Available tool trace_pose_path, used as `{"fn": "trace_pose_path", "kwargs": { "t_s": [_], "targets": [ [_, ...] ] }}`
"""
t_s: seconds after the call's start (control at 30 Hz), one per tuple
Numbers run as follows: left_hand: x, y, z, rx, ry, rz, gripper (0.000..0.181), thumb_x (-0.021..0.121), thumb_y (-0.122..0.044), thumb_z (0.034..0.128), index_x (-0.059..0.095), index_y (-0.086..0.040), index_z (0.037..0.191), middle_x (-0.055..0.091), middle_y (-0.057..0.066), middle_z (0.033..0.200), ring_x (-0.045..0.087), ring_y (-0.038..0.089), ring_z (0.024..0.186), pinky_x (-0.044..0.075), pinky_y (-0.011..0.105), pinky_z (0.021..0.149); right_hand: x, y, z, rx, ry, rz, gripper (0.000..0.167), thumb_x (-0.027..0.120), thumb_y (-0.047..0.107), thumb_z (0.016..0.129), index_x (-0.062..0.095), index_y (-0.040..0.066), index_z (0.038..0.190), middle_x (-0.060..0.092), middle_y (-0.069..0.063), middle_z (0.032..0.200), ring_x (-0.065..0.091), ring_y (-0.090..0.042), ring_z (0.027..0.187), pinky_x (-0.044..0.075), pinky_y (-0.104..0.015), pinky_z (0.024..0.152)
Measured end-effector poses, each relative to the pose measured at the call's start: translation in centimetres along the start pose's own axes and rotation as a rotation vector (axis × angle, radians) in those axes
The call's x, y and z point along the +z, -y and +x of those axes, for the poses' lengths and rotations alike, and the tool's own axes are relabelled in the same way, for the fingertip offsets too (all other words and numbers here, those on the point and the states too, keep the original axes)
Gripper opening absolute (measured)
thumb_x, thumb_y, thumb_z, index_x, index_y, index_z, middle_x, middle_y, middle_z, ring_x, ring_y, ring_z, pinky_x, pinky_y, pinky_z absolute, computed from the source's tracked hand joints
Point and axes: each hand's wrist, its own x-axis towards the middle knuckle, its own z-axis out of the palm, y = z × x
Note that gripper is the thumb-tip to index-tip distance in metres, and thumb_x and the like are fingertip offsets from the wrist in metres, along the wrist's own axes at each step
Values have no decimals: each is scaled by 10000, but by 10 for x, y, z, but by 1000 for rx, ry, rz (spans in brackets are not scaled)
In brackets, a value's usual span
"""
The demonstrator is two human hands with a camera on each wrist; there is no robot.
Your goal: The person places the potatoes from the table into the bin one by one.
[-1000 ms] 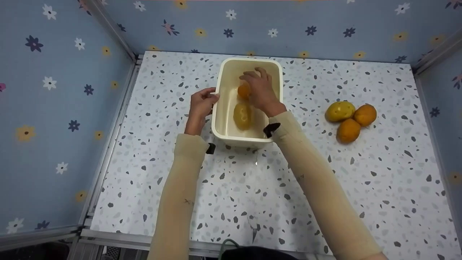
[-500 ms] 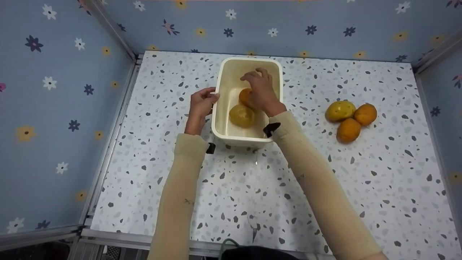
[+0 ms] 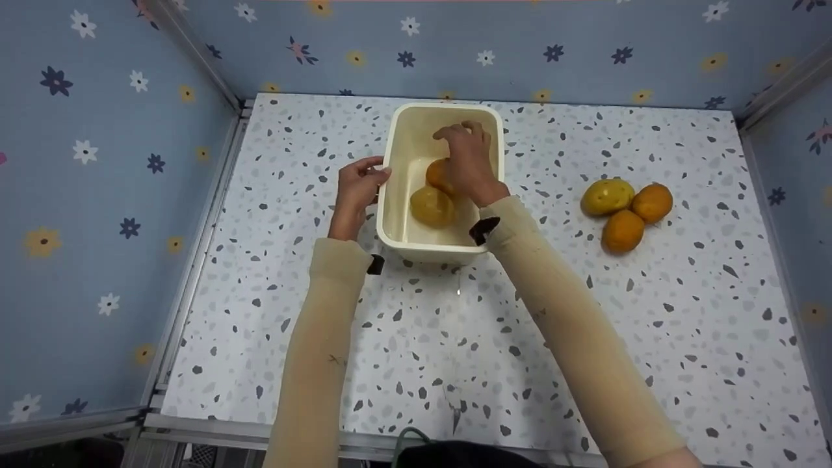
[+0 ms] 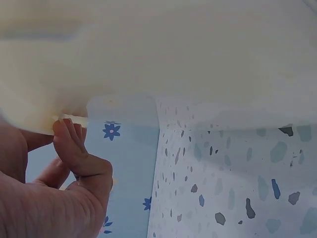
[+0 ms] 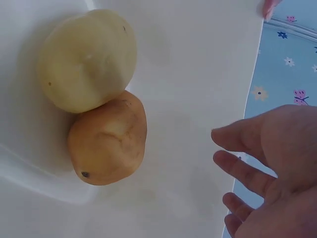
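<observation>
A cream bin [image 3: 398,140] stands on the speckled table. Its left rim is pinched between thumb and fingers of my left hand [image 3: 357,190], also visible in the left wrist view [image 4: 74,183]. Inside the bin lie a yellow potato-like item [image 3: 431,207] and an orange round one [image 3: 437,174], touching each other. My right hand [image 3: 470,159] is inside the bin above them with fingers loosely bent; the right wrist view shows this hand [image 5: 277,173] holding nothing, apart from the orange item [image 5: 110,141] and the yellow one [image 5: 89,62].
Right of the bin, a yellow potato-like item [image 3: 608,197] and two orange ones [image 3: 652,203] [image 3: 623,231] lie clustered on the table [image 3: 702,312]. Flowered blue walls [image 3: 455,39] border the table at the back and both sides.
Inside the bin, the yellow item has turned and settled against the orange one, which has shifted slightly toward the near side. Both hands have kept their places; the head view has shifted slightly.
</observation>
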Motion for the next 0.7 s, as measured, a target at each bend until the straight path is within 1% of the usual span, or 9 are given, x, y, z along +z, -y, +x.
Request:
{"fn": "trace_pose_path", "kwargs": {
  "t_s": [0.13, 0.23, 0.37, 0.47, 0.6, 0.7],
  "targets": [
    [0, 0, -1, 10, -5, -1, 315, 699, -95, 1014, 714, -29, 1322, 628, 40, 933, 719, 174, 789, 591, 225, 644, -4, 5, -2, 23, -35, 45, 453, 667, -83, 950, 691, 78, 1372, 640, -100, 1452, 384, -355, 1452, 235, -491, 1207],
    [0, -1, -2, -5, -13, 7, 312, 701, -103, 1015, 716, -39, 1320, 629, 49, 958, 704, 145, 768, 591, 225, 657, -10, 11, -5, 13, -64, 78, 445, 652, -65, 954, 688, 72, 1376, 641, -97, 1453, 396, -357, 1434, 246, -489, 1188],
    [1, -2, -3, -26, -14, 19, 318, 704, -116, 1017, 715, -61, 1330, 609, 49, 981, 690, 135, 777, 590, 228, 669, -26, 19, -12, -7, -122, 104, 423, 666, -32, 960, 689, 60, 1372, 645, -110, 1448, 414, -372, 1417, 259, -506, 1187],
    [2, -2, -3, -23, -16, 34, 324, 698, -121, 1023, 711, -64, 1341, 610, 54, 998, 690, 145, 800, 594, 229, 680, -40, 23, -18, 3, -152, 122, 414, 667, -17, 976, 682, 60, 1383, 629, -116, 1463, 405, -371, 1425, 251, -518, 1202],
    [2, -1, -3, -22, -24, 46, 331, 690, -120, 1028, 703, -60, 1353, 629, 62, 1019, 695, 163, 835, 600, 233, 696, -56, 18, -26, 23, -178, 133, 416, 663, 0, 992, 666, 61, 1403, 615, -118, 1474, 393, -365, 1427, 253, -521, 1192],
    [3, -1, -2, -27, -26, 45, 337, 693, -122, 1026, 700, -59, 1358, 634, 62, 1023, 700, 185, 873, 603, 240, 709, -64, 6, -33, 21, -214, 138, 424, 669, -7, 983, 665, 50, 1403, 615, -132, 1469, 408, -384, 1404, 265, -548, 1169]
  ]
}}
